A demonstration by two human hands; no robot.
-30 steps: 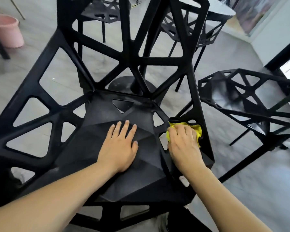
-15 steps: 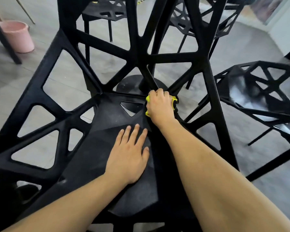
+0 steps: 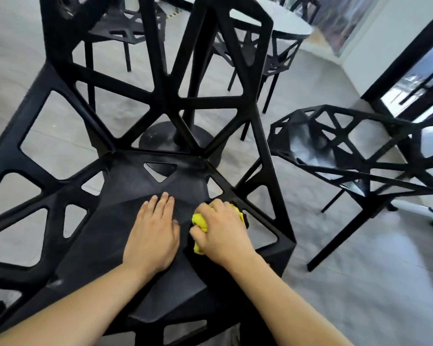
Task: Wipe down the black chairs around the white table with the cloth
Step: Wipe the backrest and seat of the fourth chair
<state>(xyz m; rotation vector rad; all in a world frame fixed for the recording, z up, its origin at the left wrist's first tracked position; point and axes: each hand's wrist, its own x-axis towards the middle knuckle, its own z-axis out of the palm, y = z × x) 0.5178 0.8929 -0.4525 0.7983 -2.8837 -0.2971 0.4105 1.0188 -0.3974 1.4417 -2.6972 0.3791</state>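
A black chair (image 3: 125, 221) with an open angular frame fills the middle of the view, its back toward the far side. My left hand (image 3: 153, 233) lies flat on the seat, fingers straight. My right hand (image 3: 223, 233) grips a bunched yellow cloth (image 3: 200, 222) and presses it on the right part of the seat, close beside the left hand. Most of the cloth is hidden under the hand. The white table (image 3: 273, 23) stands beyond the chair back.
A second black chair (image 3: 355, 156) stands to the right, apart from mine. More black chairs (image 3: 120, 28) stand around the table at the far side. The table's round black base (image 3: 160, 138) sits on the grey floor. A dark door frame (image 3: 405, 53) runs along the right.
My right hand with the cloth has come back from the rear of the seat by the backrest to the right front part of the seat. The left hand stays flat on the seat.
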